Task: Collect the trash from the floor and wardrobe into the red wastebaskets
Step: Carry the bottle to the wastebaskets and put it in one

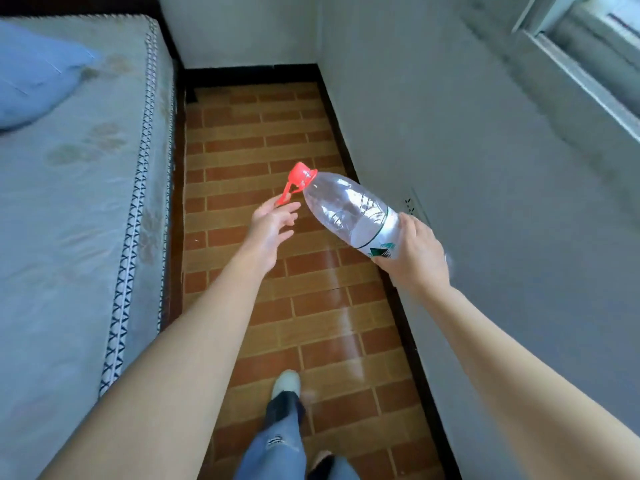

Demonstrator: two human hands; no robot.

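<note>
A large clear plastic bottle [349,211] with a red cap and a red carry handle [291,190] is held tilted above the floor, cap end pointing away to the upper left. My right hand [414,252] grips its base end around the white and green label. My left hand [272,225] is at the red handle, fingertips touching its loop, the other fingers spread apart. No red wastebasket is in view.
A bed [79,202] with a light blue patterned cover and a blue pillow [31,74] fills the left side. A narrow brick-patterned floor strip [263,133] runs between the bed and a grey wall [502,202]. A window [595,46] sits at the upper right. My leg and shoe [285,382] stand on the floor below.
</note>
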